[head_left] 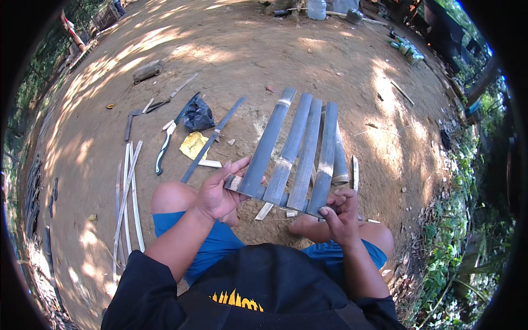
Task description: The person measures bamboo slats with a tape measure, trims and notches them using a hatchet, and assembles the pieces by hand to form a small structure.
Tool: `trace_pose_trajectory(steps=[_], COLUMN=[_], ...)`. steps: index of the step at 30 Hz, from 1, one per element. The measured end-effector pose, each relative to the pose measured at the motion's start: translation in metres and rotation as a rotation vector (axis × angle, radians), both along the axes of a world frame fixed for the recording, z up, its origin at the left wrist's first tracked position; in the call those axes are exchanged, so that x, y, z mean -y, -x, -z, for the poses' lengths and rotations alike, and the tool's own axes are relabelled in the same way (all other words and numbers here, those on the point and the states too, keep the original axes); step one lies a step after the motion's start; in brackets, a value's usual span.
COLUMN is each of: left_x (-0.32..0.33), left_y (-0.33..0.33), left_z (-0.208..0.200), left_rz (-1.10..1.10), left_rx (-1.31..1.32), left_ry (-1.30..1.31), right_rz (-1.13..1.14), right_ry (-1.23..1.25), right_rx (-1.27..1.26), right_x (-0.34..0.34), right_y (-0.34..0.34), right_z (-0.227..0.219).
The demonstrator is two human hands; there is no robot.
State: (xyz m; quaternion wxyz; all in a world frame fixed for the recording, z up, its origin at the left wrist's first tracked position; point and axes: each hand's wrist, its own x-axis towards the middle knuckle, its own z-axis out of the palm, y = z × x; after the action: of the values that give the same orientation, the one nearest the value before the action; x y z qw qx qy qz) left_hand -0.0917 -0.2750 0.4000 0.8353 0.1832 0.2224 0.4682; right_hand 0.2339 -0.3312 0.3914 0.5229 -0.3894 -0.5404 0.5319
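In front of my lap is a frame of several flat, dark grey bamboo slats (283, 175), fanned side by side and pointing away from me. Their near ends lie across a bamboo crosspiece (234, 182). My left hand (216, 192) grips the crosspiece's left end, with fingers behind the leftmost slat. At the other end, my right hand (341, 217) pinches the near end of the rightmost slat, thumb on top. Behind the slats, a round bamboo piece (340, 165) is partly hidden. I cannot tell how the slats are joined to the crosspiece.
On the dirt ground to the left lie a handsaw (166, 144), a black plastic bag (198, 115), a yellow cloth (194, 145), a dark bamboo strip (219, 132), a hammer-like tool (131, 122) and several pale strips (133, 192). Farther off is a wood block (147, 71). Green plants (451, 236) edge the right.
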Motion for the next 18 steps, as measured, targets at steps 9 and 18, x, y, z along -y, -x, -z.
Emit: trace_pose_trajectory(steps=[9,18], left_x=[-0.042,-0.096], left_y=[-0.038,-0.041], left_z=[-0.008,-0.016], left_rz=[-0.087,-0.329], left_rx=[-0.541,-0.477], left_ry=[-0.275,-0.415], right_rz=[0.079,0.271], right_ry=[-0.077,-0.005], right_rx=[0.202,0.071], right_x=[-0.051,-0.139], right_y=[-0.031,-0.042], right_z=[-0.021,-0.080])
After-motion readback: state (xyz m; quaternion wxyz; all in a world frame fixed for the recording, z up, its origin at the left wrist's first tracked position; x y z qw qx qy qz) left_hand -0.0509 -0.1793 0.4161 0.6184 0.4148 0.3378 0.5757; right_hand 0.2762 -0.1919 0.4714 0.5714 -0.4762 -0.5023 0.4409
